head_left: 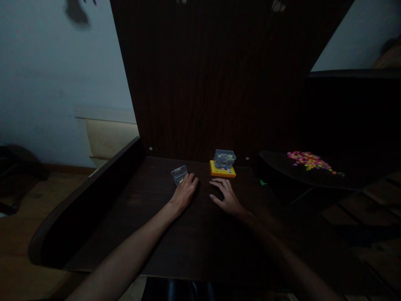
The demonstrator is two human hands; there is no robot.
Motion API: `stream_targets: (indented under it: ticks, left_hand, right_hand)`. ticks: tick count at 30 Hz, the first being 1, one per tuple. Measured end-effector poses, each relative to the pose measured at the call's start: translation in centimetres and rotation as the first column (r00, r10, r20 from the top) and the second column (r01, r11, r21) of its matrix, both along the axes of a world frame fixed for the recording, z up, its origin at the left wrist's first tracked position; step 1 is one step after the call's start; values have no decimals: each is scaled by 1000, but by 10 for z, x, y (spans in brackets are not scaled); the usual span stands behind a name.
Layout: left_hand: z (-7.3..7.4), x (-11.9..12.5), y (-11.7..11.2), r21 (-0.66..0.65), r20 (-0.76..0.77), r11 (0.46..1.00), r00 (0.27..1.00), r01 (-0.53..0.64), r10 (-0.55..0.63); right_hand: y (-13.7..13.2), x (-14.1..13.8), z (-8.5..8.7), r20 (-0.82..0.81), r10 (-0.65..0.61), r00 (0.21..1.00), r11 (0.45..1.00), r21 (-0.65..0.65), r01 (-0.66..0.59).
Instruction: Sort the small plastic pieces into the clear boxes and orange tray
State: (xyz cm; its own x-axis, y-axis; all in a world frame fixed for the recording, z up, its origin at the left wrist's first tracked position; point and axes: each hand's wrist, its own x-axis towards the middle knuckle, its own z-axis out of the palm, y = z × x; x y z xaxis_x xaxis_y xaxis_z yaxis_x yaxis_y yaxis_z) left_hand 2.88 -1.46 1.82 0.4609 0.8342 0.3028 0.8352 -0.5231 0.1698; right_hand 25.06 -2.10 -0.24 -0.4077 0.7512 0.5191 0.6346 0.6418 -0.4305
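On the dark wooden desktop, a small clear plastic box (178, 171) stands with its lid raised, and a bit of yellow shows inside. My left hand (184, 191) lies palm down over the box's near right side with fingers bent around it; the thumb is hidden. To the right, my right hand (228, 197) hovers low or rests on the desktop, fingers spread and curved, with nothing between them. Just beyond it sits a stack of clear plastic boxes (224, 157) holding small pale pieces, on top of a flat yellow box (222, 170).
A tall dark wooden panel (213, 83) rises behind the desktop. A raised curved side board (87, 200) borders the left. At the right, a pile of pink, yellow and orange small pieces (310, 160) lies on a dark rounded surface (282, 167). A small green thing (262, 182) is nearby.
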Motion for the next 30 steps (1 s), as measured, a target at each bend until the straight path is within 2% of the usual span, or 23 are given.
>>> stream_targets:
  ticks: [7,14,21,30]
  left_hand:
    - [-2,16,-11,-1,5,983,983,184,-184]
    - [1,27,-21,-10,-32,930,929,368,-368]
    - [-2,32,-23,-38,-76,904,901,426,-427]
    - [-7,27,-17,-5,-54,892,890,453,-452]
  right_hand:
    - [1,-4,-6,7,25,1000,994,-104,-25]
    - [7,0,-15,-97,73,993,974,-207,-92]
    - [9,1,-16,-147,63,987,958,-269,-101]
    - [8,1,-14,-106,80,991,963,-247,-104]
